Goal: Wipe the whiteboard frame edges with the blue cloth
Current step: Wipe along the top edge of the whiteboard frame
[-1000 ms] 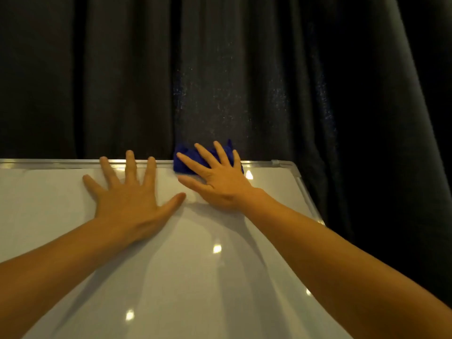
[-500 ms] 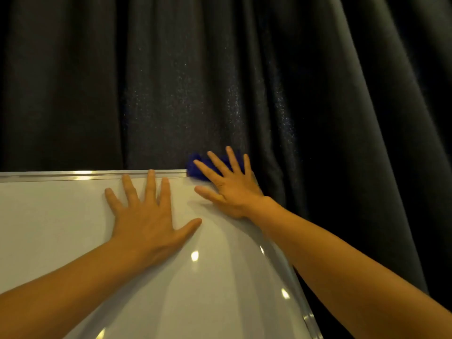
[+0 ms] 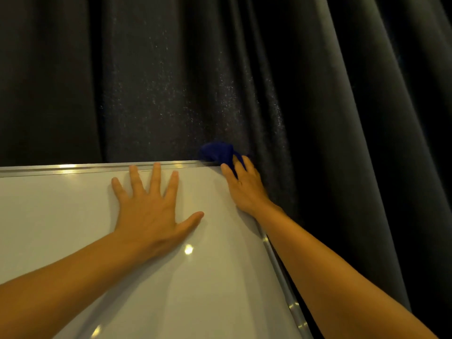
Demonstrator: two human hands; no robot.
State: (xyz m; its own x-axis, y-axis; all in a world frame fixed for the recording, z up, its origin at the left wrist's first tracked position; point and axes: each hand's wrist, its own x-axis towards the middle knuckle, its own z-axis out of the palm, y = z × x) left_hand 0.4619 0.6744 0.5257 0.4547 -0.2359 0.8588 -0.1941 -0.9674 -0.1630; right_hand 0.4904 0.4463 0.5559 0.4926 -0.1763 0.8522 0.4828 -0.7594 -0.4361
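Note:
A white whiteboard (image 3: pixel 73 228) with a silver metal frame (image 3: pixel 80 167) fills the lower left. My right hand (image 3: pixel 244 187) presses the bunched blue cloth (image 3: pixel 217 152) onto the board's top right corner, fingers wrapped over the cloth and the frame's edge. My left hand (image 3: pixel 151 211) lies flat on the board surface with fingers spread, just below the top frame edge and left of the right hand. The frame's right side (image 3: pixel 286 287) runs down toward the lower right, partly covered by my right forearm.
A dark pleated curtain (image 3: pixel 244 69) hangs right behind and to the right of the board. Light spots reflect on the glossy board surface.
My right hand slid the blue cloth rightward along the top frame edge to the corner and now curls over it. The left hand stayed flat on the board.

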